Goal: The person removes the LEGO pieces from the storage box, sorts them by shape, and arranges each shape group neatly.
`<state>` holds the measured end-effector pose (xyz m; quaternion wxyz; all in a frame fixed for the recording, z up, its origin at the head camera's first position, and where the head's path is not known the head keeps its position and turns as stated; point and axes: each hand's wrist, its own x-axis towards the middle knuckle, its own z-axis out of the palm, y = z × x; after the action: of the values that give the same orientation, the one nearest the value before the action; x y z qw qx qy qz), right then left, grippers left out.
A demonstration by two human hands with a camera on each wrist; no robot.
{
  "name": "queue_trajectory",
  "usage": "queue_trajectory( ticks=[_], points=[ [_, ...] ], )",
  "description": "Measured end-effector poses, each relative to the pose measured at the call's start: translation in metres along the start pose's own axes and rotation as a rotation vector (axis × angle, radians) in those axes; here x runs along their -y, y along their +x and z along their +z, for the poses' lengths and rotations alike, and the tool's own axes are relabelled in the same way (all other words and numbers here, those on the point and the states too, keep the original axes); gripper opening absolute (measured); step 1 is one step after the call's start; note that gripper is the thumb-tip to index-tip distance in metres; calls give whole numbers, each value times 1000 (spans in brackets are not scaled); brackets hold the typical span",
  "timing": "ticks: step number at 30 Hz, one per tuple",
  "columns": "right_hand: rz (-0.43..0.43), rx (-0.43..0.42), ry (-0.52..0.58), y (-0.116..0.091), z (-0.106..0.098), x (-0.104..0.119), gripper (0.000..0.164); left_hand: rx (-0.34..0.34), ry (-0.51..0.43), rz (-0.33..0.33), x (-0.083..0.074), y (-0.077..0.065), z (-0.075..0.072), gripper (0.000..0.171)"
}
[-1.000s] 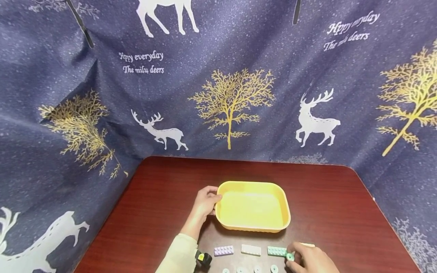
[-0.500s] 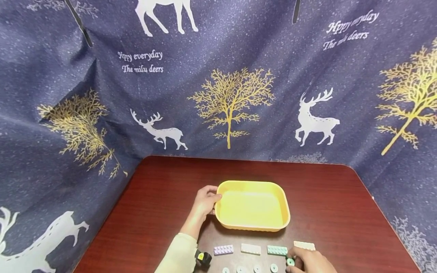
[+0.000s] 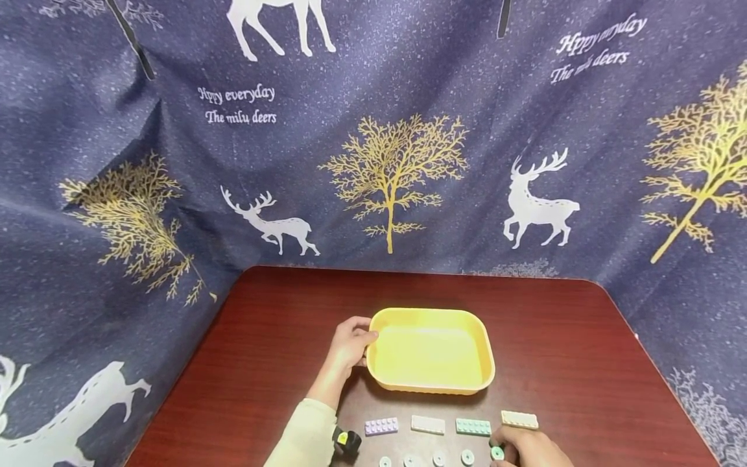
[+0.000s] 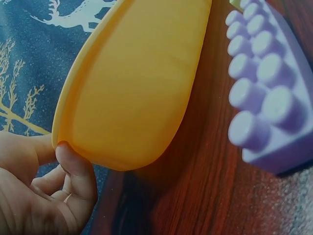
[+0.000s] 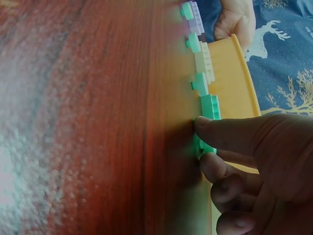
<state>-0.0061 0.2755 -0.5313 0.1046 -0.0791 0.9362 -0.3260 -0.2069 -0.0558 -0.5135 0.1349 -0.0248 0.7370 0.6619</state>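
Note:
My left hand grips the left rim of a yellow plastic basin, thumb over the edge in the left wrist view. The basin's inside holds nothing visible. At the lower right of the head view, my right hand pinches a small green round piece between thumb and index finger, low over the table. Between the basin and the round pieces stand studded toy bricks: purple, white, green and cream. My right fingers partly cover the cream brick's near side.
Several pale round pieces, one of them light green, line up along the bottom of the head view. The dark red table ends at a blue cloth printed with deer and trees. A black wrist device sits on my left wrist.
My right hand has moved slightly toward me with the green round piece, uncovering the cream brick. My left hand keeps its grip on the basin.

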Motion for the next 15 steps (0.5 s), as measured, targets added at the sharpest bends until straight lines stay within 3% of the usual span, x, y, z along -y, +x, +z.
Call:
queue_trajectory(
  ticks=[15],
  points=[
    [-27,14,-2,-2,-6,-1,24,-2,-6,-4,-1,-2,1,42]
  ],
)
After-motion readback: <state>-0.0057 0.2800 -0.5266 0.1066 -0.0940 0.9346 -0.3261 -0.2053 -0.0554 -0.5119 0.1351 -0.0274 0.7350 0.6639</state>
